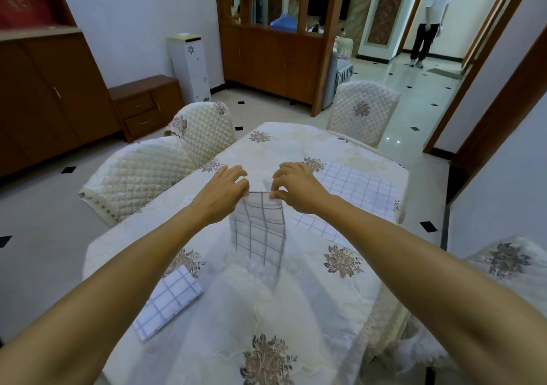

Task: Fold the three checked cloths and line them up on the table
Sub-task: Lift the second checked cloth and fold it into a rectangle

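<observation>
Left hand [222, 198] and right hand [299, 189] pinch thin grid-checked cloth [260, 230], hanging in soft folds

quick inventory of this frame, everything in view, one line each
held cloth: 1, white with grey checks, hanging from both hands over table centre
folded cloth: 1, same check, near-left on table
flat cloth: 1, same check, spread unfolded, far right
table: 1, cream floral tablecloth
chairs: 4 visible, cream quilted covers, around table
cabinets: brown wood, left wall
room divider: 1, brown wood, behind table
white unit: 1, by far wall
person: 1, white top, dark trousers, hallway
left hand: pinching cloth's top edge
right hand: pinching cloth's top edge
</observation>
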